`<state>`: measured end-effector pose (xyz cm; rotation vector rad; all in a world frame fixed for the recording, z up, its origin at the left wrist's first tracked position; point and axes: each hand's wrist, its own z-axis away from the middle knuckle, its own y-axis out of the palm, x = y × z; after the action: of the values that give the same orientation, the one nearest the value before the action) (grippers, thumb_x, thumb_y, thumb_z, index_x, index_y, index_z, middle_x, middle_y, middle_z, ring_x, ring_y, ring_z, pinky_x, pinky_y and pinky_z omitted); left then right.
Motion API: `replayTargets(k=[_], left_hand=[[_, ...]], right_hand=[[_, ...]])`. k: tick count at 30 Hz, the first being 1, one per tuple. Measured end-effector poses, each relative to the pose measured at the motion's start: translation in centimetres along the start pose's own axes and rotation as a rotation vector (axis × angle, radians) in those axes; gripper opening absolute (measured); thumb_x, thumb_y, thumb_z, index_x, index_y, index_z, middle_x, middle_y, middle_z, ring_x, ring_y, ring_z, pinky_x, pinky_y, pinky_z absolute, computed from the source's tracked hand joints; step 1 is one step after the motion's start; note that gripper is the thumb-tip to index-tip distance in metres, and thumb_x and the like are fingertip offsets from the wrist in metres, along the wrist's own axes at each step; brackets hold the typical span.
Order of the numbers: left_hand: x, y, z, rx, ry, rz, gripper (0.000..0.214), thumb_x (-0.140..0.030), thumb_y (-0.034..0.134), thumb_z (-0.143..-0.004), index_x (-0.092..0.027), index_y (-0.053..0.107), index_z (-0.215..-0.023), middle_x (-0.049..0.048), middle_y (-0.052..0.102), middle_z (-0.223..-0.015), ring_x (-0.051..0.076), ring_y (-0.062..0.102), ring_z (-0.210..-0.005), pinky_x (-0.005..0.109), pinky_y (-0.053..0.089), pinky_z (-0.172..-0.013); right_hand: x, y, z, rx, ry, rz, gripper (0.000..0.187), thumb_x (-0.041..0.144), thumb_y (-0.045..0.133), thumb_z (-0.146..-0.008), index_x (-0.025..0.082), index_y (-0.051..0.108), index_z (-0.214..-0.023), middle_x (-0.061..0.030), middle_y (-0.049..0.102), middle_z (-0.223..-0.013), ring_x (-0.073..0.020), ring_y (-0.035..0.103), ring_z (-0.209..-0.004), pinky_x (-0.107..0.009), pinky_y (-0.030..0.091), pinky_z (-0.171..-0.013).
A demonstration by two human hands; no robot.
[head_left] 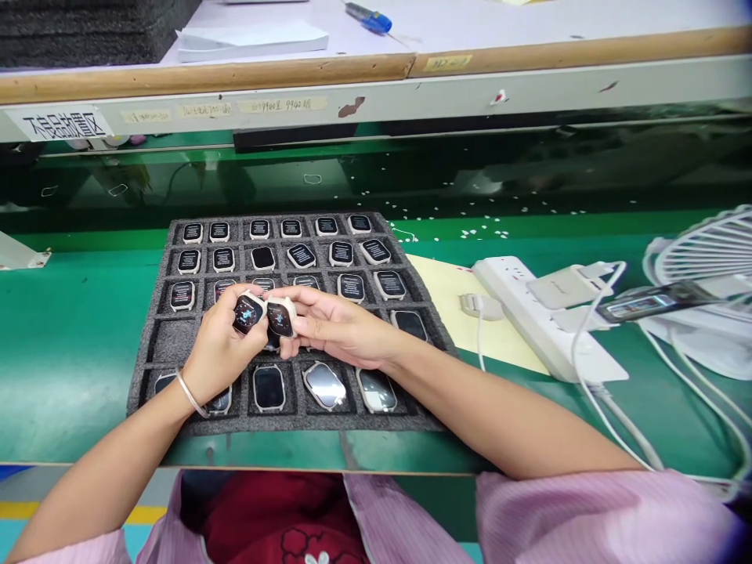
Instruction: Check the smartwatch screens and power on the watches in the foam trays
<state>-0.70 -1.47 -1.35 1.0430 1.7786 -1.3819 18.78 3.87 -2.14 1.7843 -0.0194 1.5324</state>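
Just below frame centre, the left hand (217, 352) clamps its fingers on one lit watch (247, 312). The right hand (341, 329) pinches a second watch (280, 318) touching it, above the foam tray (170, 341). Farther right lies a power strip (511, 294).

- The left watch (247, 312) in your left hand (220, 348) has a cream case and a black face with small coloured marks.
- The right watch (280, 317) in your right hand (341, 329) has the same cream case and dark face.
- The foam tray (158, 345) is speckled charcoal grey.
- The bench mat (70, 337) is glossy green.
- Your sleeves (587, 517) are pale pink, and your bangle (191, 394) is silver.
- On the right, a white power strip (517, 305) lies on a pale yellow sheet (446, 298).
- At the far side, the screwdriver (370, 19) has a blue handle.
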Motion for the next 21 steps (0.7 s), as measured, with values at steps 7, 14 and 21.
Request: replayTargets(k=[7,14,21], left_hand=[[-0.3,-0.2,-0.4,0.004,-0.260,0.391,0.051,-0.028,0.072,-0.076,-0.017,0.054,-0.123,0.0041,0.067,-0.097,0.013,0.061,-0.071,0.026,0.051,-0.063],[-1.1,-0.7,-0.4,0.046,-0.387,0.701,0.061,-0.040,0.071,-0.082,-0.016,0.052,-0.135,0.0005,0.064,-0.085,0.011,0.064,-0.059,0.024,0.053,-0.054],[-1.0,-0.5,-0.3,0.037,-0.397,0.669,0.046,-0.035,0.071,-0.081,-0.018,0.059,-0.122,0.0025,0.069,-0.097,0.015,0.073,-0.066,0.027,0.062,-0.064]], right_hand=[[0.4,-0.2,-0.5,-0.136,-0.015,-0.096,0.048,0.024,0.067,-0.093,0.016,0.050,-0.137,-0.0080,0.073,-0.102,-0.0184,0.073,-0.085,-0.029,0.057,-0.074],[0.6,-0.7,-0.8,-0.243,-0.049,-0.092,0.032,0.023,0.069,-0.089,0.018,0.057,-0.118,-0.0065,0.072,-0.098,-0.0131,0.069,-0.069,-0.023,0.054,-0.063],[0.1,-0.2,-0.6,-0.244,-0.030,-0.017,0.040,0.025,0.069,-0.089,0.018,0.053,-0.125,-0.0029,0.070,-0.083,-0.0170,0.073,-0.074,-0.025,0.056,-0.066]])
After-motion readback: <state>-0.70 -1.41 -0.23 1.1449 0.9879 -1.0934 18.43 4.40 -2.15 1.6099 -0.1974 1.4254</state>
